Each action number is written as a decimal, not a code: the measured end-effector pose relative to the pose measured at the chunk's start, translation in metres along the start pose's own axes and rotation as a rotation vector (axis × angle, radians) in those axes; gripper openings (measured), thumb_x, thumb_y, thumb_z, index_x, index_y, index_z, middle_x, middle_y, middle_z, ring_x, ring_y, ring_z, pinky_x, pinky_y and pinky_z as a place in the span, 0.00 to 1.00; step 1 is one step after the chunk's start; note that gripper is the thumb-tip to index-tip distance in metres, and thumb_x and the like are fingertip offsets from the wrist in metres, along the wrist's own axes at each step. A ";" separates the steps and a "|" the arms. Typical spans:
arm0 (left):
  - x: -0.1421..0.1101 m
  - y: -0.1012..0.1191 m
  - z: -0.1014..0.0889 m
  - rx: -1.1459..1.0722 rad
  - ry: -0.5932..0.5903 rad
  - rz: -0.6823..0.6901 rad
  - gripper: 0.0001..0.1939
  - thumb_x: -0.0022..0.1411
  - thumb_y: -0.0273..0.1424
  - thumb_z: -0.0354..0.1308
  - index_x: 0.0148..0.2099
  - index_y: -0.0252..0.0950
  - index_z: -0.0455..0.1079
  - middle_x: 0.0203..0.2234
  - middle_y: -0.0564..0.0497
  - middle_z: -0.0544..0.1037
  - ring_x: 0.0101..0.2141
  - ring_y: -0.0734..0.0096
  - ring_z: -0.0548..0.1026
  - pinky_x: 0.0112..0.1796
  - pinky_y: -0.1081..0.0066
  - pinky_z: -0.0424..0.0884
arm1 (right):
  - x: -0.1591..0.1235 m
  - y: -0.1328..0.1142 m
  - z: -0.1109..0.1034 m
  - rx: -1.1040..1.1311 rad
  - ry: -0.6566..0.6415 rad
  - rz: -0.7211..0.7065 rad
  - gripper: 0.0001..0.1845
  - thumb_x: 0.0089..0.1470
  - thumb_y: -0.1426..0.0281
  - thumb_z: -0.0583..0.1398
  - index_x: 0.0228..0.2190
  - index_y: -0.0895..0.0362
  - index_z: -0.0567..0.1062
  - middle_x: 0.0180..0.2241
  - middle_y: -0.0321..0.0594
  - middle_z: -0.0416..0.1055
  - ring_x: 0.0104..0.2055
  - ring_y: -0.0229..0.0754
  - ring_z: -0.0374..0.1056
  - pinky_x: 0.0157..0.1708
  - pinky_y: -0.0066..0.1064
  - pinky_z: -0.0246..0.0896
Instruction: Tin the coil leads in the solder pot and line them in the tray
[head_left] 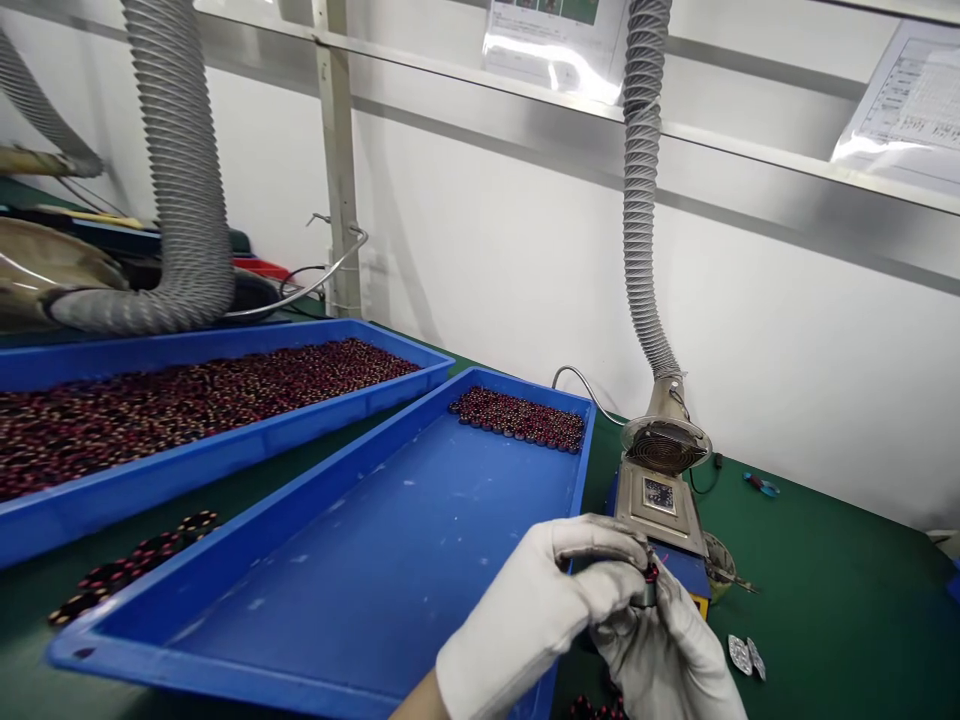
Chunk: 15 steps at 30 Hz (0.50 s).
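My left hand [536, 600], in a white glove with greyed fingertips, is closed, its thumb and fingers pinching a small round coil-like part [645, 588]. This part is dark with a grey side and reddish-pink bits on top. From the right, my right hand [671, 650], also gloved, has its fingers closed against the same part; its palm side is partly hidden. Both hands are over the near right end of a long blue tray [337, 560]. Below them, a few similar dark parts with pink spots [592, 708] lie partly covered by the gloves.
Tightly packed small round parts [525, 418] fill the tray's far end. Another blue tray [225, 450] at left holds many more. Behind my hands stands a solder-pot-like machine [660, 505] beneath a hose-fed hood [666, 440]. Blue-handled pliers [761, 485] and silvery pieces [746, 657] lie on the right.
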<state>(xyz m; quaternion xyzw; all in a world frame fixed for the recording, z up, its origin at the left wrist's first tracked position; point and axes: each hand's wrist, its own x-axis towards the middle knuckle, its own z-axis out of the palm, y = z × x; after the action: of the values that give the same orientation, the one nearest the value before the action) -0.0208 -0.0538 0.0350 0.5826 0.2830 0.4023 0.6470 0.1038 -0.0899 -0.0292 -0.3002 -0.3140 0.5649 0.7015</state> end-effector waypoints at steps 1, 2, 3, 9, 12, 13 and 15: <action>0.000 -0.001 0.002 -0.051 0.012 0.003 0.05 0.40 0.23 0.57 0.23 0.34 0.74 0.29 0.49 0.78 0.32 0.67 0.74 0.33 0.72 0.68 | -0.001 0.000 0.003 -0.008 -0.011 0.018 0.15 0.40 0.63 0.66 0.34 0.54 0.76 0.28 0.42 0.76 0.35 0.47 0.71 0.36 0.41 0.66; 0.000 -0.003 0.005 -0.109 0.028 0.013 0.05 0.39 0.22 0.57 0.22 0.34 0.73 0.27 0.50 0.78 0.31 0.68 0.73 0.32 0.72 0.68 | -0.003 0.000 0.005 -0.015 -0.019 0.031 0.15 0.41 0.63 0.66 0.34 0.54 0.76 0.28 0.42 0.76 0.35 0.46 0.71 0.36 0.41 0.66; 0.000 -0.004 0.006 -0.169 0.046 0.032 0.05 0.39 0.22 0.56 0.21 0.34 0.73 0.26 0.50 0.78 0.30 0.69 0.73 0.31 0.73 0.68 | -0.004 -0.001 0.007 -0.020 -0.026 0.037 0.15 0.41 0.63 0.66 0.34 0.53 0.76 0.28 0.41 0.76 0.34 0.46 0.71 0.36 0.41 0.66; 0.001 -0.011 -0.006 -0.534 0.165 0.320 0.07 0.41 0.23 0.61 0.26 0.41 0.75 0.25 0.56 0.79 0.31 0.72 0.76 0.38 0.74 0.71 | -0.009 -0.009 0.009 -0.028 0.003 0.016 0.12 0.38 0.66 0.68 0.30 0.50 0.77 0.32 0.38 0.76 0.34 0.41 0.71 0.36 0.34 0.66; 0.000 -0.009 -0.023 -0.605 0.253 0.443 0.05 0.44 0.27 0.63 0.27 0.43 0.74 0.29 0.58 0.80 0.37 0.71 0.76 0.44 0.72 0.70 | -0.008 -0.010 0.010 -0.022 -0.009 0.059 0.12 0.38 0.63 0.68 0.29 0.51 0.77 0.29 0.39 0.75 0.33 0.43 0.71 0.35 0.37 0.66; -0.001 -0.007 -0.028 -0.566 0.255 0.430 0.05 0.44 0.28 0.64 0.28 0.42 0.74 0.30 0.56 0.80 0.35 0.70 0.76 0.41 0.73 0.71 | -0.008 -0.009 0.009 -0.018 -0.022 0.083 0.14 0.37 0.61 0.68 0.29 0.52 0.77 0.28 0.40 0.75 0.34 0.45 0.71 0.35 0.38 0.66; -0.004 -0.004 -0.032 -0.443 0.143 0.321 0.11 0.41 0.28 0.64 0.32 0.40 0.75 0.27 0.53 0.80 0.28 0.70 0.76 0.33 0.73 0.73 | -0.007 -0.005 0.003 -0.010 -0.029 0.101 0.16 0.36 0.60 0.68 0.30 0.52 0.77 0.27 0.40 0.76 0.35 0.46 0.71 0.36 0.40 0.65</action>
<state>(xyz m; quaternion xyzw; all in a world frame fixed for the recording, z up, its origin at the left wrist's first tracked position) -0.0485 -0.0400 0.0255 0.4347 0.1372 0.5918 0.6649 0.1032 -0.0978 -0.0239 -0.3108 -0.3112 0.6026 0.6659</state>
